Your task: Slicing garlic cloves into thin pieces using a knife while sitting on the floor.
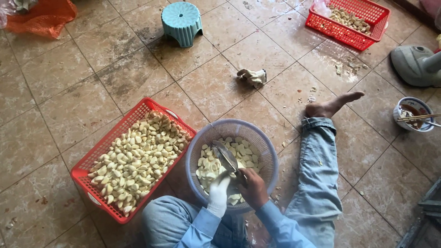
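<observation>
The right hand (253, 188) is bare, its fingers curled tight round the handle of a knife (226, 158) whose blade points up over the round basket (268, 154). The left hand (219, 192), in a white glove, has its fingers closed on a garlic clove, held against the blade above the basket. Two red crates hold cloves, one just left (87, 172), one far off (342, 34). One stool (182, 22), one bowl (412, 115).
</observation>
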